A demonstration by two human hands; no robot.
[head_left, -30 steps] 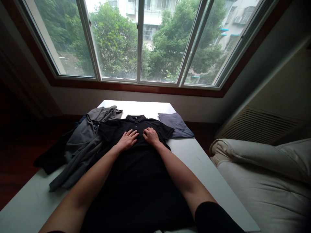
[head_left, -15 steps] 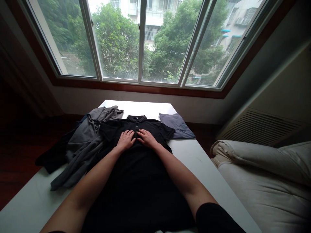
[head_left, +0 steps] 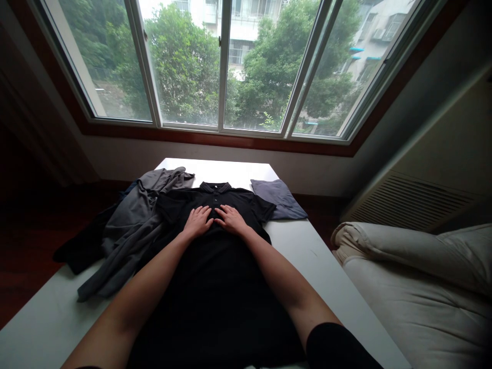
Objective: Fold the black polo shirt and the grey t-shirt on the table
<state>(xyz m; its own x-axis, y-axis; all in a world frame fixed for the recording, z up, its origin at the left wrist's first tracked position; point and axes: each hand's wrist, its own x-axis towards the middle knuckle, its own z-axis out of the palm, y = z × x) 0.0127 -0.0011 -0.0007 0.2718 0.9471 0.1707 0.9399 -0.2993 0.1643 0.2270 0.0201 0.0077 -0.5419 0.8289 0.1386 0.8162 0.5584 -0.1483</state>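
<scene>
A black polo shirt lies spread face up on the white table, its collar at the far end and its short sleeves out to the sides. My left hand rests flat on the chest of the shirt, left of the button placket, fingers stretched out. Just right of the placket, my right hand lies flat too, its fingers slightly spread. The two thumbs point toward each other with a small gap between them. Neither hand grips the cloth. My forearms cover parts of the shirt's sides.
On the left, a loose heap of grey and dark clothes hangs partly over the edge of the white table. A folded grey-blue garment lies at the far right. A cream sofa stands to the right; a window is ahead.
Both hands stay flat on the shirt's chest in nearly the same place. The whole view has shifted very slightly; nothing else visibly moves.
</scene>
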